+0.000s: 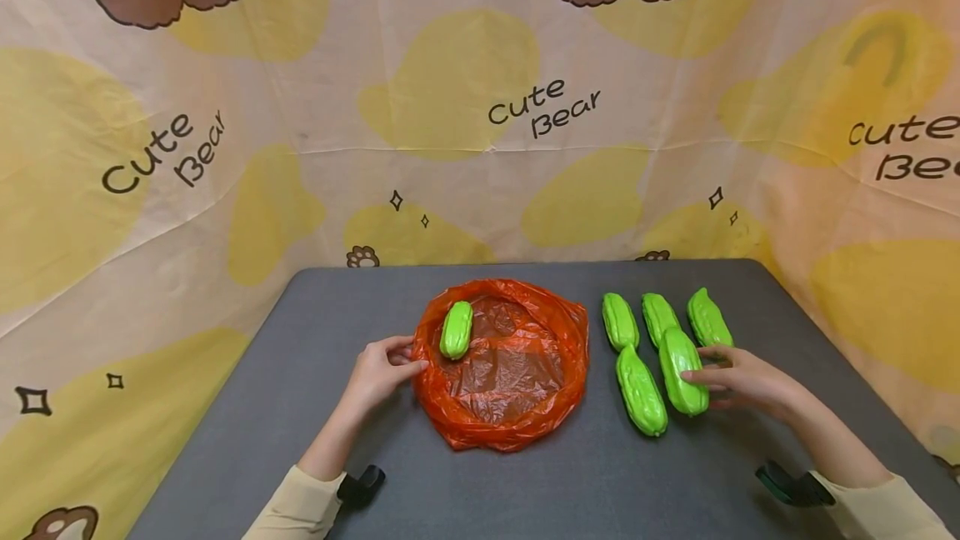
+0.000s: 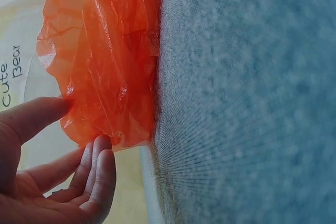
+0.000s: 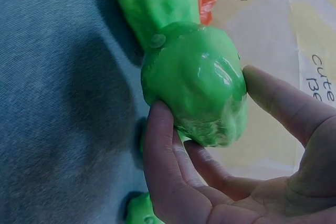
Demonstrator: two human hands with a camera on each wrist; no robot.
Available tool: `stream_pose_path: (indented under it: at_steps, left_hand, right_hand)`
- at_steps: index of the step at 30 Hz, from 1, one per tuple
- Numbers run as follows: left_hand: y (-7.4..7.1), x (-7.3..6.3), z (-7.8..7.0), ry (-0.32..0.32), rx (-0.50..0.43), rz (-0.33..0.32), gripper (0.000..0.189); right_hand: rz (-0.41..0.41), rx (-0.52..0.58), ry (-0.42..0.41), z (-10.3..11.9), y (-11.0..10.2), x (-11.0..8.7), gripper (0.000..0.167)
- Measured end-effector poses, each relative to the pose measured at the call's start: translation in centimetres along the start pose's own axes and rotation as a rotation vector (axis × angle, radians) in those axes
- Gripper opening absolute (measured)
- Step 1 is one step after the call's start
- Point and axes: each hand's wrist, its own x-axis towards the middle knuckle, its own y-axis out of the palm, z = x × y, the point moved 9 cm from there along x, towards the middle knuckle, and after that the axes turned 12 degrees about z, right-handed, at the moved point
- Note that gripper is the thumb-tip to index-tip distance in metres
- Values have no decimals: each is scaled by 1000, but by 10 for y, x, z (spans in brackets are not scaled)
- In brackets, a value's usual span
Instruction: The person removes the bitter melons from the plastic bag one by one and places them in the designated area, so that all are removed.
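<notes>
My right hand (image 1: 738,377) grips a glossy, ridged, bright green gourd (image 1: 682,373), thumb on one side and fingers on the other. In the right wrist view this gourd (image 3: 197,85) points its rounded end at the camera, a little off the table. My left hand (image 1: 378,369) holds the left rim of a round, open red plastic bag (image 1: 573,357). The left wrist view shows the thumb (image 2: 50,107) at the bag's edge (image 2: 105,66) and the other fingers bent beside it. One green gourd (image 1: 456,330) lies inside the bag, at its left.
More green gourds lie right of the bag: one in front (image 1: 641,392), and behind it a left one (image 1: 620,322), a middle one (image 1: 658,315) and a right one (image 1: 708,319). Everything stands on a grey table (image 1: 300,315) before a patterned cloth (image 1: 450,107).
</notes>
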Motion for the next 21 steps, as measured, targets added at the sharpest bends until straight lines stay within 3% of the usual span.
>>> stream_pose_path:
  at_steps: [21]
  left_hand:
    - [0, 0, -1, 20, -6, 2, 48]
  right_hand:
    - [54, 19, 43, -17, 5, 1, 86]
